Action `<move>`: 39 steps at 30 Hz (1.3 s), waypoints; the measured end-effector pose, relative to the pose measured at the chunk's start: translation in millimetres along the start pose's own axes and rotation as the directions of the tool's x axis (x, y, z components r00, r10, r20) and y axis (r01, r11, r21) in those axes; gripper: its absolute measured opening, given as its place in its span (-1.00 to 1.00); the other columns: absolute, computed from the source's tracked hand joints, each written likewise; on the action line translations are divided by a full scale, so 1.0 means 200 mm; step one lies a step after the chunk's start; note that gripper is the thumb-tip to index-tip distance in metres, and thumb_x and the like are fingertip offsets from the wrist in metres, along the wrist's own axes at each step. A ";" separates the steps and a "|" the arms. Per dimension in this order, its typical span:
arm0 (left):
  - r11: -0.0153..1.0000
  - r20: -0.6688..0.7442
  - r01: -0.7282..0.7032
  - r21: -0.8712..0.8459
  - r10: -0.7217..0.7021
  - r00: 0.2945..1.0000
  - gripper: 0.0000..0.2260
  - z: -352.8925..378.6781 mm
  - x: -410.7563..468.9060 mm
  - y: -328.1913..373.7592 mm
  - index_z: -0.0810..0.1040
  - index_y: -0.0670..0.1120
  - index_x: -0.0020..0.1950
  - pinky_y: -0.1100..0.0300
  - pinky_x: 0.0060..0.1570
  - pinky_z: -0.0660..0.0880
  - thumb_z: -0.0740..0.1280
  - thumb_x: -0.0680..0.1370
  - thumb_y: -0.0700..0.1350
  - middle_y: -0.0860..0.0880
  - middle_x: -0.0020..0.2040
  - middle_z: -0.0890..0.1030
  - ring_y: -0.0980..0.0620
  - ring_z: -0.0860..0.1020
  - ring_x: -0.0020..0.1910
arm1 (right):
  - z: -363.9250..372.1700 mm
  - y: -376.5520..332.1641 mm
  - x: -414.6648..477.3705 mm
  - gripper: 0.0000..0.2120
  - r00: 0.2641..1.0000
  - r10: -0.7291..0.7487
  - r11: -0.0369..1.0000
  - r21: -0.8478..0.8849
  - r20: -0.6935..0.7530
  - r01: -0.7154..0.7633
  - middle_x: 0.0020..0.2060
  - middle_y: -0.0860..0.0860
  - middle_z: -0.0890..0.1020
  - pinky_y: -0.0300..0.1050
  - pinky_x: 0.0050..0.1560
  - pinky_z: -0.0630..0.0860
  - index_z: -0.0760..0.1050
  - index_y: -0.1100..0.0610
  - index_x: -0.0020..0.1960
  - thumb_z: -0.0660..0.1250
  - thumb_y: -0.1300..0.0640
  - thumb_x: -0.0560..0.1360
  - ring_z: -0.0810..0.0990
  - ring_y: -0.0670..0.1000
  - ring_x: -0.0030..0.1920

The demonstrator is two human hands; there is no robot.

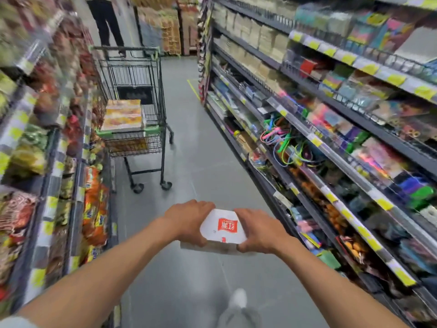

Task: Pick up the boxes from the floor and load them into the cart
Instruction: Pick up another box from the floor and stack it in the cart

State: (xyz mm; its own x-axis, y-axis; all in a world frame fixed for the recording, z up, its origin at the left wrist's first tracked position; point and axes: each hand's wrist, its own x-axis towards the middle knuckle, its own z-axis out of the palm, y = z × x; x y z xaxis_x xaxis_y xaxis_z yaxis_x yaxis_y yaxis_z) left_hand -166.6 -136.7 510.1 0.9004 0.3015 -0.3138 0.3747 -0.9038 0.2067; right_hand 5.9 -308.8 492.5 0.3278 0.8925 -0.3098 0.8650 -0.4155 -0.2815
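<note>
Left hand (189,221): curled round the left side, gripping.
Box (222,229): white, held up over floor (201,150), well short of cart (156,91).
Right hand (257,230): gripping the right side.
Slip: weak squeeze could drop it.
Shelf (47,162): bags (94,209) just beside cart; easy to bump.
Stack (123,114): already high in cart; new one may slide off.
Way: bare floor up to cart.
Person (106,22): far behind cart.

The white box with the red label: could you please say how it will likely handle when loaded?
Probably stiff: the white box shows flat faces and crisp edges between the left hand and right hand. Likely fairly light, being held out by its ends alone. Its smooth surface might slip under a loose grip.
</note>
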 end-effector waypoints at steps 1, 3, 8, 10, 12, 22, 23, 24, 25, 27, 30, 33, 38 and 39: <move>1.000 -0.003 0.022 -0.008 -0.022 1.000 -0.34 -0.01 0.05 -0.04 0.31 0.13 0.30 -0.03 0.03 0.54 0.47 0.28 0.23 0.10 0.18 0.53 0.00 0.49 0.14 | -0.02 0.01 0.08 -0.25 1.000 -0.018 1.000 -0.005 0.009 0.018 0.17 -0.15 0.53 0.07 0.01 0.54 0.27 -0.23 0.31 0.45 -0.25 0.17 0.50 0.06 0.18; 0.998 -0.002 0.053 -0.018 -0.053 0.999 -0.34 -0.05 0.14 -0.11 0.31 0.14 0.29 -0.03 0.02 0.54 0.47 0.28 0.23 0.11 0.18 0.52 0.00 0.49 0.14 | -0.07 0.03 0.23 -0.22 0.998 -0.050 0.999 -0.013 0.026 0.050 0.20 -0.13 0.51 0.10 0.06 0.55 0.25 -0.22 0.35 0.46 -0.25 0.19 0.48 0.05 0.20; 0.989 -0.021 0.124 -0.079 -0.126 0.992 -0.37 -0.18 0.41 -0.26 0.32 0.19 0.26 -0.04 0.01 0.56 0.48 0.26 0.23 0.16 0.17 0.52 0.04 0.49 0.14 | -0.26 0.14 0.59 -0.19 0.993 -0.110 0.993 -0.048 0.036 0.111 0.23 -0.11 0.50 0.07 0.05 0.52 0.22 -0.23 0.39 0.49 -0.23 0.23 0.47 0.07 0.23; 0.984 -0.028 0.155 -0.089 -0.158 0.987 -0.36 -0.22 0.51 -0.31 0.32 0.19 0.28 -0.04 0.01 0.56 0.48 0.27 0.24 0.16 0.18 0.53 0.04 0.50 0.13 | -0.33 0.18 0.72 -0.18 0.991 -0.130 0.989 -0.059 0.045 0.132 0.25 -0.11 0.48 0.07 0.06 0.48 0.21 -0.22 0.43 0.49 -0.22 0.25 0.46 0.08 0.26; 0.980 -0.043 0.175 -0.093 -0.180 0.983 -0.36 -0.27 0.61 -0.35 0.32 0.18 0.29 -0.03 0.01 0.55 0.48 0.28 0.24 0.15 0.19 0.52 0.03 0.49 0.14 | -0.39 0.22 0.85 -0.16 0.988 -0.148 0.986 -0.068 0.048 0.151 0.28 -0.11 0.48 0.09 0.08 0.48 0.21 -0.22 0.44 0.49 -0.24 0.25 0.44 0.08 0.29; 0.959 -0.044 0.254 -0.129 -0.261 0.964 -0.34 -0.40 0.94 -0.79 0.31 0.16 0.27 -0.04 -0.02 0.58 0.43 0.25 0.30 0.13 0.17 0.53 0.03 0.49 0.11 | -0.55 0.17 1.51 -0.19 0.966 -0.233 0.966 -0.085 0.113 0.243 0.25 -0.12 0.47 -0.01 -0.05 0.37 0.22 -0.21 0.45 0.49 -0.24 0.29 0.43 0.05 0.24; 0.959 -0.042 0.253 -0.131 -0.261 0.965 -0.34 -0.42 0.97 -0.85 0.31 0.17 0.27 -0.04 -0.03 0.58 0.44 0.25 0.30 0.13 0.17 0.53 0.04 0.48 0.11 | -0.56 0.14 1.58 -0.20 0.964 -0.239 0.965 -0.081 0.115 0.249 0.24 -0.12 0.48 -0.01 -0.06 0.36 0.22 -0.21 0.44 0.49 -0.25 0.29 0.43 0.05 0.24; 0.957 -0.042 0.257 -0.134 -0.264 0.964 -0.35 -0.43 1.01 -0.92 0.31 0.17 0.26 -0.04 -0.03 0.57 0.44 0.25 0.30 0.14 0.17 0.52 0.05 0.48 0.11 | -0.57 0.12 1.66 -0.21 0.965 -0.235 0.966 -0.077 0.116 0.245 0.24 -0.12 0.48 -0.01 -0.06 0.35 0.22 -0.21 0.44 0.49 -0.25 0.30 0.43 0.05 0.23; 0.957 -0.047 0.255 -0.139 -0.264 0.964 -0.35 -0.45 1.06 -1.00 0.31 0.18 0.27 -0.04 -0.02 0.57 0.45 0.26 0.29 0.15 0.17 0.52 0.05 0.48 0.11 | -0.58 0.10 1.75 -0.21 0.966 -0.235 0.967 -0.072 0.110 0.243 0.24 -0.12 0.48 -0.02 -0.06 0.35 0.23 -0.21 0.43 0.49 -0.25 0.30 0.43 0.04 0.23; 0.959 -0.048 0.250 -0.133 -0.258 0.965 -0.34 -0.51 1.13 -1.12 0.31 0.18 0.29 -0.03 0.02 0.57 0.46 0.28 0.29 0.15 0.19 0.52 0.06 0.48 0.14 | -0.61 0.07 1.88 -0.22 0.968 -0.224 0.971 -0.063 0.110 0.231 0.24 -0.12 0.48 -0.02 -0.06 0.35 0.22 -0.21 0.43 0.49 -0.25 0.31 0.43 0.04 0.23; 0.965 -0.043 0.226 -0.134 -0.233 0.971 -0.35 -0.59 1.26 -1.31 0.32 0.16 0.30 0.00 0.03 0.56 0.46 0.29 0.29 0.15 0.21 0.52 0.06 0.48 0.16 | -0.66 0.02 2.09 -0.18 0.975 -0.199 0.976 -0.064 0.101 0.206 0.25 -0.13 0.48 -0.01 -0.05 0.37 0.21 -0.22 0.45 0.49 -0.26 0.29 0.43 0.04 0.24; 0.974 -0.036 0.188 -0.124 -0.193 0.980 -0.35 -0.67 1.41 -1.47 0.32 0.16 0.30 -0.01 0.00 0.56 0.45 0.29 0.29 0.15 0.20 0.52 0.05 0.49 0.16 | -0.71 0.01 2.28 -0.15 0.980 -0.173 0.982 -0.054 0.096 0.179 0.27 -0.13 0.48 -0.01 -0.05 0.37 0.19 -0.22 0.48 0.50 -0.25 0.29 0.44 0.05 0.25; 0.979 -0.034 0.160 -0.129 -0.166 0.986 -0.37 -0.78 1.66 -1.67 0.32 0.20 0.28 0.01 -0.03 0.56 0.41 0.29 0.32 0.17 0.17 0.53 0.06 0.49 0.13 | -0.83 0.05 2.57 -0.14 0.984 -0.138 0.989 -0.035 0.109 0.143 0.30 -0.12 0.47 0.08 0.08 0.47 0.18 -0.25 0.48 0.48 -0.26 0.28 0.43 0.06 0.28; 0.980 -0.034 0.149 -0.132 -0.155 0.987 -0.38 -0.81 1.71 -1.71 0.33 0.20 0.29 0.02 -0.03 0.55 0.40 0.29 0.32 0.18 0.17 0.53 0.06 0.49 0.13 | -0.85 0.06 2.63 -0.14 0.984 -0.138 0.989 -0.038 0.112 0.143 0.31 -0.12 0.47 0.09 0.10 0.47 0.18 -0.25 0.48 0.48 -0.27 0.28 0.43 0.06 0.29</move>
State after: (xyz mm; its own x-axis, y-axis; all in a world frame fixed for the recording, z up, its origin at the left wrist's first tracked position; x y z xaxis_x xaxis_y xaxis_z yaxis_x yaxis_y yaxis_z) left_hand 49.9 324.5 482.8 0.8386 0.4478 -0.3104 0.5305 -0.8007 0.2782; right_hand 254.4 185.4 480.8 0.1605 0.9158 -0.3681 0.9168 -0.2765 -0.2882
